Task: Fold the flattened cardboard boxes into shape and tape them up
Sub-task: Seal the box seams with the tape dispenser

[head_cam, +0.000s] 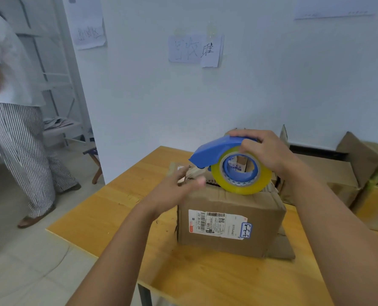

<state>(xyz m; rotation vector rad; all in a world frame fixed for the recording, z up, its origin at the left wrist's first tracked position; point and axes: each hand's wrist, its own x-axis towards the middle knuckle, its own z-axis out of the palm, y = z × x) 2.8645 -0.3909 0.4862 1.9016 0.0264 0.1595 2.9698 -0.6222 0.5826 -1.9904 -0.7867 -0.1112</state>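
Here the right hand point(257, 151) grips a blue tape dispenser point(225, 161) atop the cardboard box point(227, 219) on the wooden table point(117, 215), its blade end pointing left toward the nearer left hand point(179, 187), whose relaxed fingers, holding nothing, press the box's flap.

box point(230, 219): on the surface point(108, 217), under both hands
dispenser point(227, 164): on top of the box, under the right hand point(263, 151)
left hand point(177, 191): at the box's top left edge, left of the dispenser
more boxes point(349, 173): right of the right hand, beside the wall
person point(13, 102): standing on the floor, far left of the left hand
papers point(194, 49): on the wall, behind and above both hands
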